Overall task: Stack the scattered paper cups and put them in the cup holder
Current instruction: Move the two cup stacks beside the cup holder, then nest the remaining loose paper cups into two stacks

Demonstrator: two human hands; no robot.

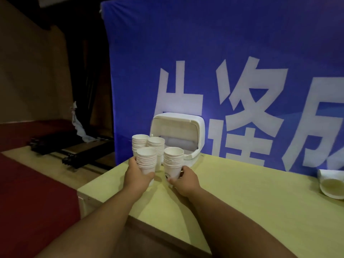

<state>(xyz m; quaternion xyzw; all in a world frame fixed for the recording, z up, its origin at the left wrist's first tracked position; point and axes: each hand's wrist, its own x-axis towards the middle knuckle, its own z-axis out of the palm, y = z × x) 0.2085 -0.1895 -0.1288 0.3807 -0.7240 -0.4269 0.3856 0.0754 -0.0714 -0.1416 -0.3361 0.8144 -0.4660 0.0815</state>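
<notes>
The yellow table (242, 202) bears cup stacks (156, 146), a cup holder (178, 123) and a tipped cup (331, 185).

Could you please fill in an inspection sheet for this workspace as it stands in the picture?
Surface: yellow-green table, cups grouped near its far left corner.
Job's things: four upright paper cup stacks: front-left stack, front-right stack, back-left stack, back-right stack; white cup holder behind them, lid raised; tipped paper cups at the table's right edge.
Clutter: nothing seen.
Hands: left hand grips the front-left stack; right hand grips the front-right stack.
Cables: nothing seen.
Surroundings: blue banner with white characters behind the table; black stands on the floor to the left; red carpet.
</notes>
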